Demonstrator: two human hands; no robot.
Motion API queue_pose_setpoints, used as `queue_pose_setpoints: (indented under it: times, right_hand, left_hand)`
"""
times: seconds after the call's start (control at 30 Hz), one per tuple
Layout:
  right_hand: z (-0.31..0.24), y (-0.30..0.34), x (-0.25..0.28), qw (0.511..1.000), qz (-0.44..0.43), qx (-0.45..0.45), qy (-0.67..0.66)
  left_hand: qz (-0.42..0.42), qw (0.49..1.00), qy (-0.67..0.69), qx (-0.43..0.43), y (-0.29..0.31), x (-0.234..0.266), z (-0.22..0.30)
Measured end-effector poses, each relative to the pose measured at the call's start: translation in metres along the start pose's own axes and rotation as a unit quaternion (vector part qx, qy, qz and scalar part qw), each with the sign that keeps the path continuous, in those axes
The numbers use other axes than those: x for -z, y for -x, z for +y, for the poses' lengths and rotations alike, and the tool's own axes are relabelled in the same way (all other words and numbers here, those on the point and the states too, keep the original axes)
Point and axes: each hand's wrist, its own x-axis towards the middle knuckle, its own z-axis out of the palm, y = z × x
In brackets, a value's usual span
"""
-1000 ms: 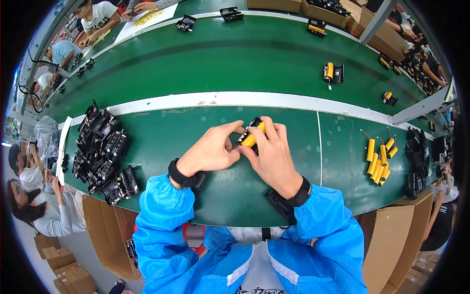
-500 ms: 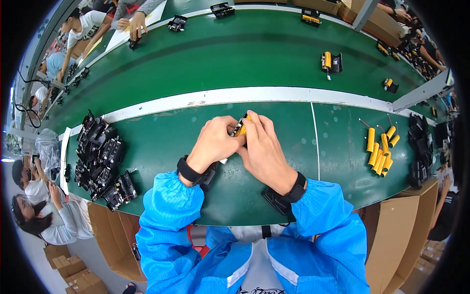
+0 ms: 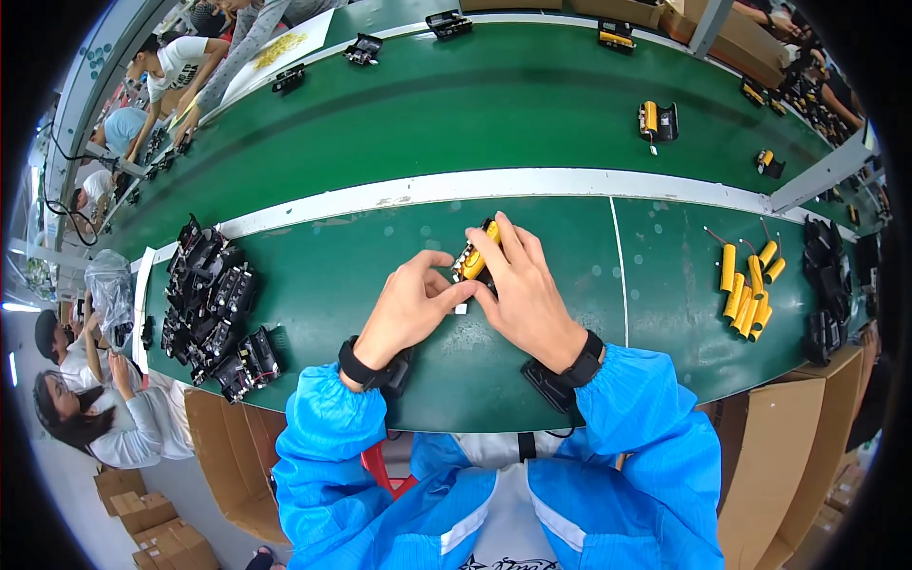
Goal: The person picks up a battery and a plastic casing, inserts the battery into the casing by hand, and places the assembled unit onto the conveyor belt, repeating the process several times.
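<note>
Between my hands, above the middle of the green table [image 3: 456,380], is a small black plastic housing with a yellow cylindrical battery [image 3: 482,249] in it. My left hand [image 3: 410,309] pinches the housing's left side with thumb and fingers. Across the battery's right side lie the fingers of my right hand [image 3: 525,285], its thumb at the lower end near my left thumb. A small white piece, perhaps a connector, shows just below. My right hand covers much of the housing.
At left lies a heap of black housings [image 3: 214,309]. Several yellow batteries [image 3: 744,294] with thin wires lie at right, beside black shells [image 3: 825,271]. Another black shell [image 3: 546,385] rests by my right wrist. Beyond a white rail [image 3: 418,188], a green belt [image 3: 456,114] carries more housings. Co-workers are at left.
My fingers have shifted on the housing and spread a little, so more of the yellow battery shows. On the far left, a co-worker's hand has moved off a housing on the belt.
</note>
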Motion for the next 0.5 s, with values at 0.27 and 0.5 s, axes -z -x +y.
queue_pose_setpoints:
  times: [0.27, 0.5]
  right_hand:
    - [0.007, 0.005, -0.003, 0.999, 0.008, 0.047, 0.020]
    - [0.008, 0.010, 0.000, 0.999, 0.031, 0.036, 0.016]
  left_hand:
    - [-0.047, 0.994, 0.093, -0.036, -0.005, 0.020, -0.006]
    - [0.010, 0.986, -0.077, -0.149, -0.029, 0.010, 0.010]
